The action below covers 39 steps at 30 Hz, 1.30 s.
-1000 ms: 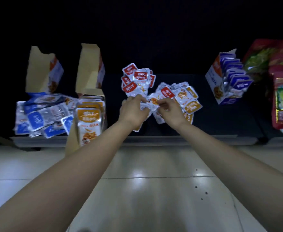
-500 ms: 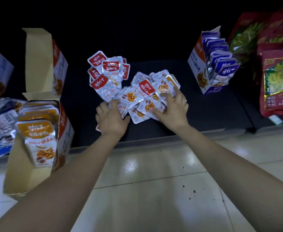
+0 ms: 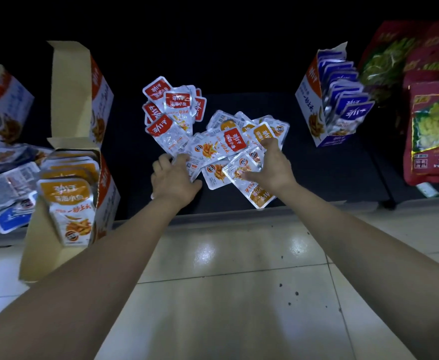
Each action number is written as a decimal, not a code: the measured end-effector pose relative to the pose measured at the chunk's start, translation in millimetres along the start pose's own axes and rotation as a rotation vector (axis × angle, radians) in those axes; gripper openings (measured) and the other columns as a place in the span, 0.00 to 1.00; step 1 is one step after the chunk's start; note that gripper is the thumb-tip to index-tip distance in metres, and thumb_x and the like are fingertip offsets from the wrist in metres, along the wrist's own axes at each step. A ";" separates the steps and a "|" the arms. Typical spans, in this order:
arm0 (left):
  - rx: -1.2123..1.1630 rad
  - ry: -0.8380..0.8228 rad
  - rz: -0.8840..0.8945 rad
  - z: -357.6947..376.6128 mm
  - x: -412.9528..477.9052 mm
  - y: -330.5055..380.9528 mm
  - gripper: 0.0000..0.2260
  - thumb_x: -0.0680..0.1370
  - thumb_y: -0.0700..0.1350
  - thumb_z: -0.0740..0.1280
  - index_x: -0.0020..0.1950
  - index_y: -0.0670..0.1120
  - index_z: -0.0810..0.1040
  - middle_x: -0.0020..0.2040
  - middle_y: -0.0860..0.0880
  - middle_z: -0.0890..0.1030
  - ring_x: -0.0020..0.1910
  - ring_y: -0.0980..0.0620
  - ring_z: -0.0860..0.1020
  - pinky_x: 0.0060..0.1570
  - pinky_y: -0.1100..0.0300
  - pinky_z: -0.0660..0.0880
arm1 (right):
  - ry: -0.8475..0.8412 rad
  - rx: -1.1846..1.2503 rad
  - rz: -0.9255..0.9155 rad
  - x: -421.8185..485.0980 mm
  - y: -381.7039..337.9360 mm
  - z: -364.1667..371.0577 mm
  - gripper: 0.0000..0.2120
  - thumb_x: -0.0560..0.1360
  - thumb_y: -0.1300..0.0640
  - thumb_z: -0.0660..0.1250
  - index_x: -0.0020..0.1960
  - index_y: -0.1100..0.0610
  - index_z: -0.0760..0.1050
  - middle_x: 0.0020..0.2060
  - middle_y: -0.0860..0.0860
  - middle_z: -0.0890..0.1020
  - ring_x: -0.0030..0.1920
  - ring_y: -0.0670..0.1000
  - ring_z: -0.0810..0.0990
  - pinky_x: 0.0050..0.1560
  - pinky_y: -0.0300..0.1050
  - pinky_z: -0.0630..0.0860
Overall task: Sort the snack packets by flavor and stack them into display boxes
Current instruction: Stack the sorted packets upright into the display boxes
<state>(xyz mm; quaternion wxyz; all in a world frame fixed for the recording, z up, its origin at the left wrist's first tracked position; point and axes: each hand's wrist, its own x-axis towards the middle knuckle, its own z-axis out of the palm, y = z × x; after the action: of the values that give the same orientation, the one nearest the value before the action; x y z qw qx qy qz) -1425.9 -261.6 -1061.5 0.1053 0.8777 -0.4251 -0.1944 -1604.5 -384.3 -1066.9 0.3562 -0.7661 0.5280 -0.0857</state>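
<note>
Loose blue packets (image 3: pixel 5 183) far left, orange-packet display box (image 3: pixel 67 203) beside them, left hand (image 3: pixel 174 178) curled round the near-left edge of the mixed packet pile (image 3: pixel 221 146) on the dark shelf (image 3: pixel 330 178), right hand (image 3: pixel 273 167) spread flat on its right side, blue-packet display box (image 3: pixel 338 107) further right.

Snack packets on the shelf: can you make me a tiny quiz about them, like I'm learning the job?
1. Pick one: the standing packets in the display box on the right have tops that are A) orange, B) blue, C) green.
2. True or false: the left hand and the right hand both touch the loose packets in the middle.
3. Fill in: the front packet in the open box by the left arm has a ____ top.
Key: 1 B; 2 true; 3 orange.
</note>
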 end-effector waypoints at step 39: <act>-0.661 -0.007 -0.199 -9.0 13.0 -7.7 0.11 0.80 0.47 0.64 0.55 0.41 0.76 0.50 0.45 0.79 0.50 0.45 0.78 0.46 0.57 0.71 | -0.124 -0.410 -0.382 25.3 -19.4 15.0 0.18 0.79 0.52 0.64 0.68 0.53 0.71 0.70 0.50 0.68 0.71 0.53 0.63 0.67 0.45 0.54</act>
<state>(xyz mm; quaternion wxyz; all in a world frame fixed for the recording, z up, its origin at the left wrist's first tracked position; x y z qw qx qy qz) -1409.2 -266.9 -1059.3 0.3629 0.8328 -0.2517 -0.3339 -1571.6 -395.8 -1071.8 0.2031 -0.9115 0.3577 0.0043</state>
